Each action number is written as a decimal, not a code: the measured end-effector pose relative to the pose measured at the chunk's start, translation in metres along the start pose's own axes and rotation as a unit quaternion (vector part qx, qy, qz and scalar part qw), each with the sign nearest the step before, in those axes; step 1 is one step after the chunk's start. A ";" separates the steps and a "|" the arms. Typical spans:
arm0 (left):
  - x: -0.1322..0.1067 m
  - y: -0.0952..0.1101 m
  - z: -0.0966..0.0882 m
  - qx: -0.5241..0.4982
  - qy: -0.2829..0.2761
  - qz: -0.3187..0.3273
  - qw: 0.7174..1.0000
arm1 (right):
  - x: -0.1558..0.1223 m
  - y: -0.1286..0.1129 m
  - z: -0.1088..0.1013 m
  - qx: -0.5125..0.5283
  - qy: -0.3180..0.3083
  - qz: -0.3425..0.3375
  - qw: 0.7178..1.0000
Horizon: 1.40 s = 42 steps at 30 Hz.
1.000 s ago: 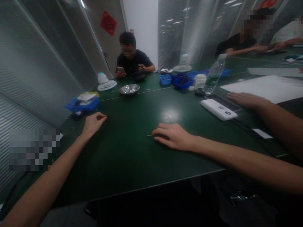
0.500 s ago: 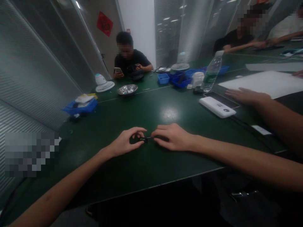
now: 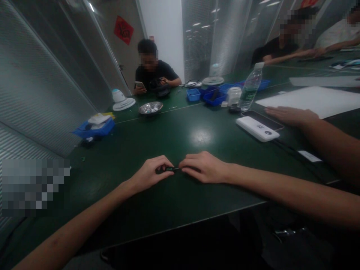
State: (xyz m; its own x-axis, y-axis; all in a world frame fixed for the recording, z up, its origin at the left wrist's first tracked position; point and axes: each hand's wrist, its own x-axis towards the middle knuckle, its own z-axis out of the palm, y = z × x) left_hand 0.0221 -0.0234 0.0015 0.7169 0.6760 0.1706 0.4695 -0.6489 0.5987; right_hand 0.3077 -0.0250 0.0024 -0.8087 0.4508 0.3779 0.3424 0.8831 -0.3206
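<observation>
A small screwdriver (image 3: 170, 169) with a dark handle and a thin metal shaft lies level, low over the table (image 3: 135, 210) near its front edge. Its handle is between the thumb and fingers of my left hand (image 3: 152, 170), which is closed on it. From there the shaft points right, to the fingertips of my right hand (image 3: 204, 167). The fingers of that hand are bent and closed at the shaft's end, with the tip hidden behind them.
Ahead stand a metal bowl (image 3: 151, 108), small fans, blue bins (image 3: 193, 95) and a water bottle (image 3: 251, 88). On the right are a white power bank (image 3: 257, 129), a phone (image 3: 263, 119) and another person's hand (image 3: 294, 114). Across the table sits a person holding a phone.
My left thumb and fingers have closed in on the screwdriver handle; they were wider apart before. My right hand stays at the shaft's end. The view has shifted slightly.
</observation>
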 end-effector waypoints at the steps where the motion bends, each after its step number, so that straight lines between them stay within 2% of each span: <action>1: 0.000 0.002 0.000 -0.007 -0.009 0.003 1.000 | 0.000 -0.001 0.000 0.000 0.000 -0.002 1.000; 6: 0.002 0.009 0.002 -0.015 -0.020 0.018 1.000 | 0.005 -0.005 0.004 0.002 -0.012 -0.010 1.000; 11: 0.003 0.009 0.002 0.013 0.003 0.006 1.000 | 0.009 -0.006 0.006 0.012 0.002 0.032 0.999; 18: 0.005 0.011 -0.004 0.015 -0.010 -0.017 1.000 | 0.010 -0.001 0.000 0.025 0.013 0.078 0.997; 27: 0.006 -0.001 -0.004 0.011 -0.031 -0.018 0.999 | 0.011 0.009 -0.002 0.065 -0.023 0.085 0.994; 35: 0.005 -0.005 -0.004 0.009 -0.021 -0.011 1.000 | 0.017 0.013 -0.004 0.089 -0.052 0.094 0.990; 42: 0.004 -0.008 -0.008 -0.052 -0.025 -0.062 0.996 | 0.019 0.015 -0.004 0.122 -0.054 0.117 0.984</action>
State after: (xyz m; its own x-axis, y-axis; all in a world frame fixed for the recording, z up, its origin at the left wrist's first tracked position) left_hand 0.0173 -0.0126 0.0033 0.6825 0.7290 0.0521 0.5022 -0.5195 0.6913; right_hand 0.2989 -0.0028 0.0082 -0.7725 0.6095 0.1782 0.4107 0.6936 -0.5918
